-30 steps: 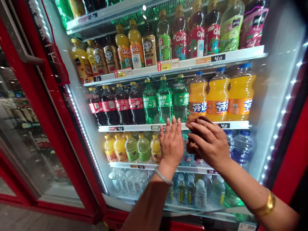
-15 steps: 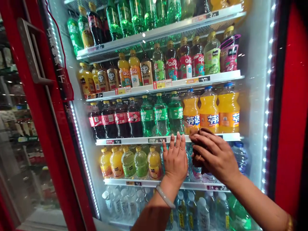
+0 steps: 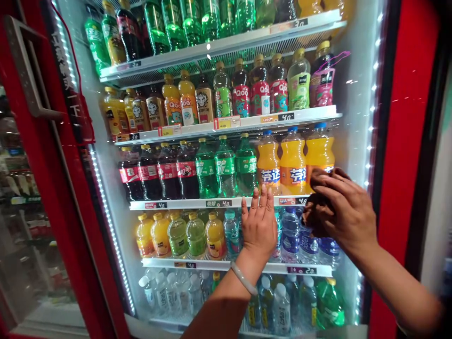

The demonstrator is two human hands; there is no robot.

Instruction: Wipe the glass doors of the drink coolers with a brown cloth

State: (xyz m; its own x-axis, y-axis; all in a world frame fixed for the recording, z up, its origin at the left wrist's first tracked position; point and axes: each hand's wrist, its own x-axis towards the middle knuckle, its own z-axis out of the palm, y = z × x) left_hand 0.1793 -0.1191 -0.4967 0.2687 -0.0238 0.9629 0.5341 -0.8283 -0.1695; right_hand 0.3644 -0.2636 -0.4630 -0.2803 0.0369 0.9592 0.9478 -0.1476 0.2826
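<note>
My left hand (image 3: 259, 223) lies flat with its fingers stretched upward, seemingly against the clear glass in front of the drink shelves. A pale bangle (image 3: 243, 278) circles that wrist. Farther right, my right hand (image 3: 348, 209) grips a crumpled brown cloth (image 3: 318, 214) and holds it up at the glass. Behind the cloth are orange soda bottles (image 3: 293, 162) and blue-labelled water bottles (image 3: 290, 235), partly covered by it. Green soda bottles (image 3: 225, 167) stand on the shelf just above my left fingertips.
Red frames border the cooler, with a metal handle (image 3: 26, 70) on the left one. Juice bottles (image 3: 187, 235) line a lower shelf (image 3: 169, 263). A thin purple line (image 3: 334, 61) shows near the upper right. Bright light strips (image 3: 370, 127) run down both sides.
My right hand has moved right and slightly up with the brown cloth, uncovering water bottles and a price label. My left hand stays nearly in place while the view has shifted a little right.
</note>
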